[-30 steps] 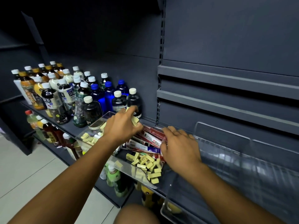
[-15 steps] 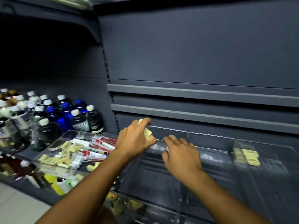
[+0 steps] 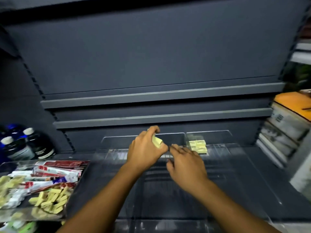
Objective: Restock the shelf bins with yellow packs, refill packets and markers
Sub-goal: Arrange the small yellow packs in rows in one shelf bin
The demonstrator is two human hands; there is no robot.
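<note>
- Head view is looking down along both forearms at a dark shelf [image 3: 79, 155], and the person is reaching into the clear bin [image 3: 117, 145] sitting at the shelf's middle.
- The left hand [image 3: 144, 149] is curling round a small clutch of yellow packs [image 3: 157, 141], with thumb and fingers pinching them. It is hovering over the bin's back edge, just left of the divider.
- The right hand [image 3: 186, 163] is hanging loose and open just beside it, fingers lightly spread and gripping nothing I can see. Whether its fingertips are touching the bin, I cannot tell.
- Done so far: a few stacked packs [image 3: 198, 145] are lying in the back corner of the bin's right compartment. The compartment beneath the hands is showing no stock that I can make out, so I am judging the restock as barely begun.
- Left to do: the supply tray [image 3: 42, 216] at the shelf's left end is holding plenty. Loose packs [image 3: 50, 200] are heaping at its front corner, and red-and-white refill packets [image 3: 62, 165] are lying along its back edge. I am not picking out any markers for certain.
- Writing: the packets are showing red and white print, the bottles [image 3: 39, 145] behind the tray are carrying pale labels, and the boxes [image 3: 284, 130] at the shelf's right end are showing grey print. All of it is blurring, so no brand or word is reading clearly.
</note>
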